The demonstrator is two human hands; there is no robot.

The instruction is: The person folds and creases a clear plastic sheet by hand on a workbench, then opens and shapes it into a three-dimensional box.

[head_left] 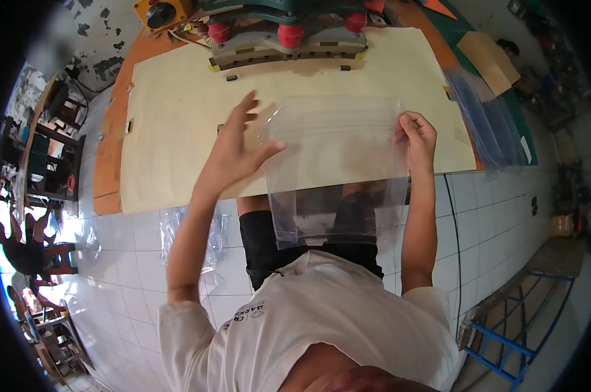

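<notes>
A clear plastic sheet or bag [338, 163] hangs over the near edge of the cream-covered table [171, 130], its lower part above my lap. My right hand [417, 137] pinches its upper right edge between thumb and fingers. Beside its upper left edge, my left hand [240, 147] has its fingers spread, with the thumb close to the plastic; whether the thumb touches it I cannot tell. Fold lines cross the upper part of the plastic.
A green and grey machine [289, 39] with red knobs stands at the table's far side. Clear sheets [488, 121] and a brown cardboard piece [488, 64] lie at the right. Plastic scraps [207, 238] are on the floor; a blue metal frame [504, 346] stands lower right.
</notes>
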